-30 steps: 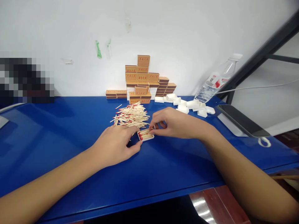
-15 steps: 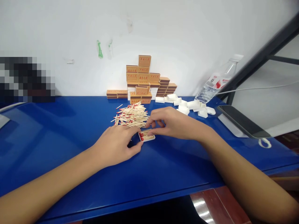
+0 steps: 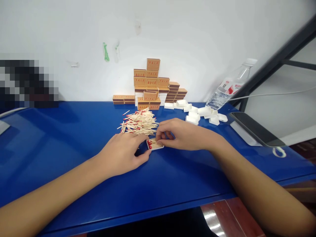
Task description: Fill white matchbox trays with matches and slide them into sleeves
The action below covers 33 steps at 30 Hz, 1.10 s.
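A small white matchbox tray lies on the blue table, with several red-tipped matches side by side in it, heads to the left. Thumb and forefinger of my left hand grip the tray at its left end. My right hand is over the tray's right end, its thumb and fingers closed together at the tail ends of the matches. What, if anything, sits between those fingertips is hidden. Just behind both hands lies a loose heap of matches.
Orange matchboxes are stacked against the wall. White empty trays lie scattered behind my right hand. Farther right are a leaning water bottle and a dark phone. A pixelated dark object stands at the far left.
My right hand has lowered slightly toward the tray, and its fingers, apart before, have come together at the matches. My left hand and the tray have stayed in place.
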Motion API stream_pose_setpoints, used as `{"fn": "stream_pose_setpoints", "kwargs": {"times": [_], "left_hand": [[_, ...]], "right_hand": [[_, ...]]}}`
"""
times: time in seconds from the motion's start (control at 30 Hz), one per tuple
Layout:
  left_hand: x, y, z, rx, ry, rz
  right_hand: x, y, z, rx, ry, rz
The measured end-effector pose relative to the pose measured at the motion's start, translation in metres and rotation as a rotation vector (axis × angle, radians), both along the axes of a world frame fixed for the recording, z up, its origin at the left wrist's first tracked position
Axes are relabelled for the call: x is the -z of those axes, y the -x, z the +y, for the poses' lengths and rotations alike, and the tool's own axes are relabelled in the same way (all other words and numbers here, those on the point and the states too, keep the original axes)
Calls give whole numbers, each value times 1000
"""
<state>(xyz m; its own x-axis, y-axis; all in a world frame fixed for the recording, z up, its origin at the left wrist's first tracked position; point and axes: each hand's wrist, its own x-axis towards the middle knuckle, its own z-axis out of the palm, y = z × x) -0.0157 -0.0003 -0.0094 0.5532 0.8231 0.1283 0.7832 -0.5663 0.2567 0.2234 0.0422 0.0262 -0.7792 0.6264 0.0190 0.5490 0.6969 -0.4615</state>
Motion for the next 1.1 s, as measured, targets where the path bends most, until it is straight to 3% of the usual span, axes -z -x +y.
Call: {"fn": "stream_pose_setpoints", "kwargs": {"times": [0.5, 0.67, 0.77, 0.87, 1.1], "left_hand": [[2, -1, 0, 10, -31, -23], [4, 0, 1, 4, -43, -33], [4, 0, 1, 10, -46, -42], [3, 0, 1, 17, -36, -43], [3, -1, 1, 8, -32, -30]], "right_hand": [[0, -6, 5, 44, 99, 0], [-1, -6, 5, 74, -8, 93], [2, -1, 3, 53, 19, 142], [5, 3, 2, 9, 40, 138], [7, 4, 2, 24, -80, 106]]}}
